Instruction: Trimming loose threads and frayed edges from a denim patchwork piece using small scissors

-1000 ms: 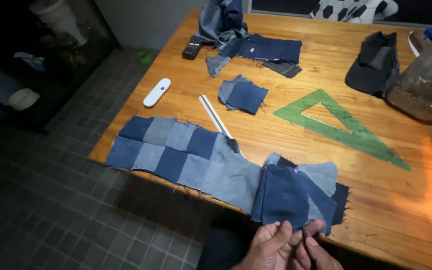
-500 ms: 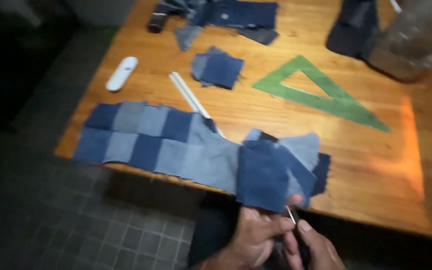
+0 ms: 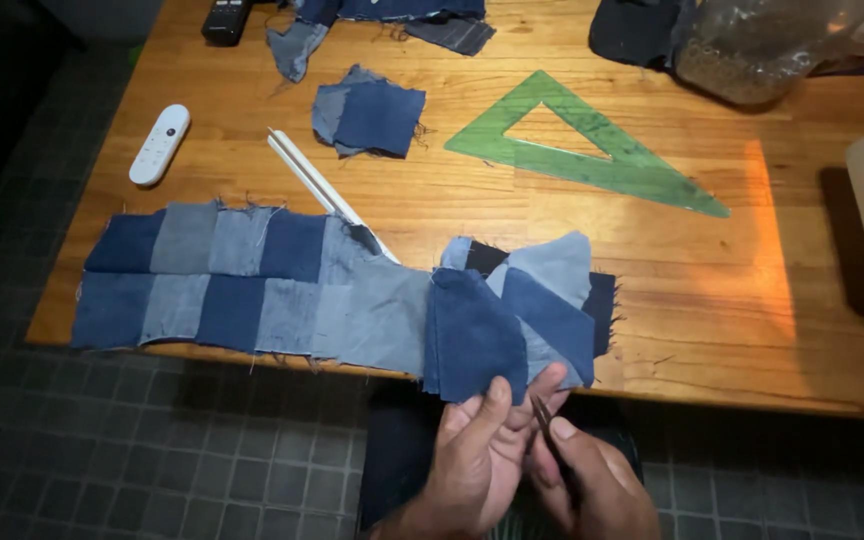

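Observation:
A long patchwork strip of light and dark denim squares (image 3: 282, 290) lies along the near edge of the wooden table (image 3: 732, 290). Its right end is folded over in loose flaps. My left hand (image 3: 477, 455) pinches the lower edge of a dark blue flap (image 3: 472, 340) that hangs over the table edge. My right hand (image 3: 587, 480) is pressed against the left one and grips a thin dark pointed tool (image 3: 544, 418), its tip at the cloth edge.
A green plastic set square (image 3: 592, 150), a small stack of denim squares (image 3: 372, 115), a white ruler-like strip (image 3: 317, 185) and a white remote (image 3: 160, 143) lie on the table. More denim scraps, a dark remote and a clear bag sit at the back. A cream box stands at the right edge.
The view has moved closer to the table. My hands have risen to the folded end of the strip, and the left hand now pinches the dark blue flap.

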